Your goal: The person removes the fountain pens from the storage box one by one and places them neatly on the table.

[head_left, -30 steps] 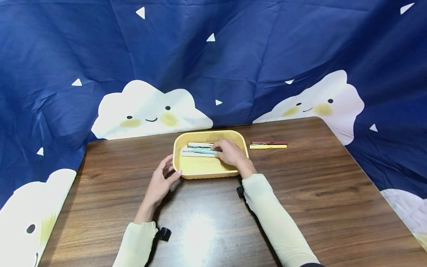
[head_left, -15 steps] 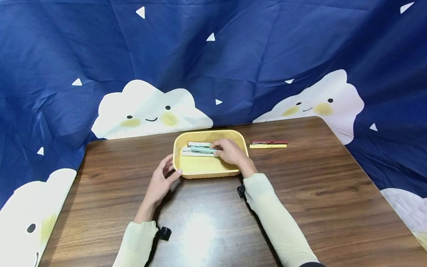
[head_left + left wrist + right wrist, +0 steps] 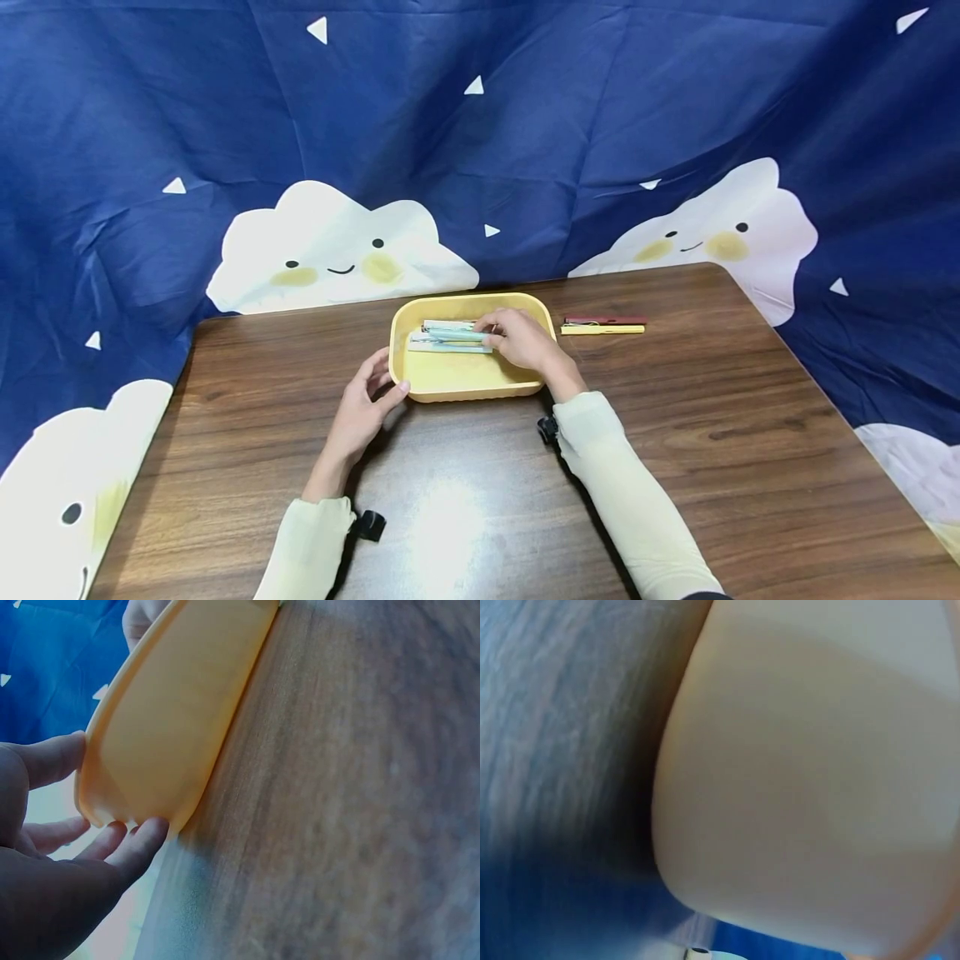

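Note:
A shallow yellow plastic basket (image 3: 450, 385) stands on the table, with several pens (image 3: 450, 347) lying lengthwise inside. My left hand (image 3: 360, 408) holds its near left corner, thumb and fingers on the outer wall. The left wrist view shows the fingertips (image 3: 154, 829) against the basket wall (image 3: 161, 727). My right hand (image 3: 521, 342) reaches in from the right and pinches the right end of a light blue pen (image 3: 453, 334) just above the others. In the right wrist view the basket wall (image 3: 802, 772) fills most of the picture and hides the fingers.
Right of the basket, a dark red pen (image 3: 607, 320) and a yellow pen (image 3: 603, 330) lie side by side on the brown wooden table (image 3: 712, 400). A blue curtain (image 3: 540, 125) with clouds hangs behind the table's far edge.
My right hand has shifted slightly to the right and up, raising the light blue pen a little off the pens beneath. The left hand and the basket have stayed put.

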{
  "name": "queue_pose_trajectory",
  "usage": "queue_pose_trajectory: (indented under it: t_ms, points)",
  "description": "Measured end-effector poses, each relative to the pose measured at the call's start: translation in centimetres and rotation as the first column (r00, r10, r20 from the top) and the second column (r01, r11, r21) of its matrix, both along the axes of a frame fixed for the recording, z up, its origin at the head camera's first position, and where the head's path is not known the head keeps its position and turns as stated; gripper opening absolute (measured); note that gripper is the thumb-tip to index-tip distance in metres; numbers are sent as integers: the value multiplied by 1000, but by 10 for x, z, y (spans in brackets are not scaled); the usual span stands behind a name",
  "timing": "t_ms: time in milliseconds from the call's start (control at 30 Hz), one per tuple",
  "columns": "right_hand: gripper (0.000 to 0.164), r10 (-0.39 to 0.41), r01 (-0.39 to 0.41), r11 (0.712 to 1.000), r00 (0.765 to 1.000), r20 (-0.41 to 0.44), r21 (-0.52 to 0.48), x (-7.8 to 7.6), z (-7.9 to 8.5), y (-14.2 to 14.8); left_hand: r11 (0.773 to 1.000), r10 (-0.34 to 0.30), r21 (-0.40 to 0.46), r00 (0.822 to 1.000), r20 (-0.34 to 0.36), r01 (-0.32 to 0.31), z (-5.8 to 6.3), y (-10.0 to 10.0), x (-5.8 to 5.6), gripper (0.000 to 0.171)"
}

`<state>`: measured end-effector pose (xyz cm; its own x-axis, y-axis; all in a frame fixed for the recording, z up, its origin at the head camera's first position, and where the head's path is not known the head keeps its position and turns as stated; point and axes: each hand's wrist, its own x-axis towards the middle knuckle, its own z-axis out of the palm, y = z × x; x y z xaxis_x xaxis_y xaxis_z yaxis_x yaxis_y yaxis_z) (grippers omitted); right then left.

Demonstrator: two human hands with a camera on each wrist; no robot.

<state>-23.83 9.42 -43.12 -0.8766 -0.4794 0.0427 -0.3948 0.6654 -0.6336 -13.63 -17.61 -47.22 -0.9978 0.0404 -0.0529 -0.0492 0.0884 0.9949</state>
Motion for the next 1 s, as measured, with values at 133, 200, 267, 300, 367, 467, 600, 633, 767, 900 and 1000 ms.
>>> queue_pose_trajectory:
  t_ms: [133,200,267,300,367,467,600,633,767,900,1000]
  points:
    - [19,5,-5,1000,1000,-8,-9,2,3,4,1000,-2,-7,1000,5,2,-1,0,0,64]
    - [19,12,-12,1000,1000,-15,-13,4,4,7,1000,-1,-9,1000,7,1,-1,0,0,64]
    - [19,20,-20,1000,999,-26,-19,5,6,10,1000,1,-9,1000,9,-1,-1,0,1,64]
    - [19,24,-24,999,999,-32,-23,6,6,11,1000,0,-8,1000,10,0,-1,0,1,64]
    - [19,32,-33,999,998,-46,-29,6,8,14,1000,2,-6,1000,10,-1,-1,1,1,65]
    - [21,32,-34,999,998,-62,-41,8,10,18,1000,2,-5,1000,10,-2,-1,1,1,65]
    - [22,28,-33,998,995,-98,-50,9,13,23,1000,1,-3,1000,10,-1,-1,1,1,65]
    - [22,27,-33,998,994,-105,-54,10,14,24,1000,2,-5,1000,11,-2,-1,0,1,65]
    - [20,19,-26,998,993,-113,-61,11,15,29,1000,1,-8,1000,13,-1,1,0,2,65]
    - [18,14,-21,998,994,-110,-63,12,15,34,1000,0,-10,1000,8,0,2,0,1,65]
    - [18,13,-21,998,994,-110,-67,13,16,38,1000,-1,-11,1000,7,1,1,1,0,65]
